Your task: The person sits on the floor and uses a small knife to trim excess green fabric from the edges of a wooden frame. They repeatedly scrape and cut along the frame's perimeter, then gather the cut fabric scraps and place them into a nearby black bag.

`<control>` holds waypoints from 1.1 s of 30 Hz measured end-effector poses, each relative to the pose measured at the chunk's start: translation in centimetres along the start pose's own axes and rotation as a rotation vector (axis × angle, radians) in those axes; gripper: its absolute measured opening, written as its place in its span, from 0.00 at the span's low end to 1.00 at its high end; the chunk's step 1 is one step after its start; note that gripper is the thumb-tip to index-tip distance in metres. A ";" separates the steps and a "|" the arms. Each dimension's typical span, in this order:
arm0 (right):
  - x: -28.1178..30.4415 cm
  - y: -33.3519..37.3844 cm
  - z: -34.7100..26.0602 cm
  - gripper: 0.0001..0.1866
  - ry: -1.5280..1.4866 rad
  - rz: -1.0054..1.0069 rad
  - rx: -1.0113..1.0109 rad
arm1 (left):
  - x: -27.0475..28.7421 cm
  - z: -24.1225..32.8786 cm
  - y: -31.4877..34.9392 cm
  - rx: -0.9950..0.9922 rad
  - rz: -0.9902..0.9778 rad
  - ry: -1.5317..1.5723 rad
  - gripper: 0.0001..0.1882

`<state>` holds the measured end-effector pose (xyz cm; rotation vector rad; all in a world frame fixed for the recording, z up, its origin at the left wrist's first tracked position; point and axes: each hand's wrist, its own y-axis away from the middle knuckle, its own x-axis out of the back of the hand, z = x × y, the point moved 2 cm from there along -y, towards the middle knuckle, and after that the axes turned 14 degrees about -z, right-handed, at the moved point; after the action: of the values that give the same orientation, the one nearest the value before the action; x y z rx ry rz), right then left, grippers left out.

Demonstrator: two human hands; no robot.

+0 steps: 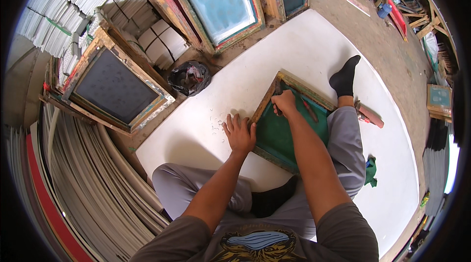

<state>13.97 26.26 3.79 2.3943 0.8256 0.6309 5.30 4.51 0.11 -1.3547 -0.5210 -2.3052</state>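
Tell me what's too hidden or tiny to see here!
In the head view:
What the right hand grips: mostly hidden by the hand itself.
Right corner of the wooden frame: covered by the trouser leg.
Pale bits by the left hand: too small to identify.
Stacked sheets at lower left: cut off by the picture's round rim.

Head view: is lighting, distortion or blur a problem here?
Head view: black corners, and the right edge of the white board bows outward; same head view: a soft shadow on the board by the left knee, a washed-out bright strip at far right; head view again: left hand and right hand show no obvious blur.
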 end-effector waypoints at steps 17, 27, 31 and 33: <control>-5.4 8.0 -1.2 0.17 0.375 -0.608 0.136 | 1.9 -3.0 -0.2 0.206 0.091 0.799 0.22; -10.7 10.0 1.3 0.20 0.244 -0.964 -0.029 | 4.7 -7.8 1.1 0.426 0.022 1.451 0.14; -7.3 7.7 2.5 0.24 -0.288 -0.878 -0.061 | 4.8 -7.9 1.3 0.240 0.048 0.675 0.18; -5.0 6.5 1.9 0.27 -0.496 -0.723 -0.044 | 4.4 -6.9 1.6 0.175 0.135 0.326 0.20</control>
<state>14.28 17.94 5.02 1.8745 1.3037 -0.2182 -0.81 -1.07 1.02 -0.8824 -0.4942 -2.2492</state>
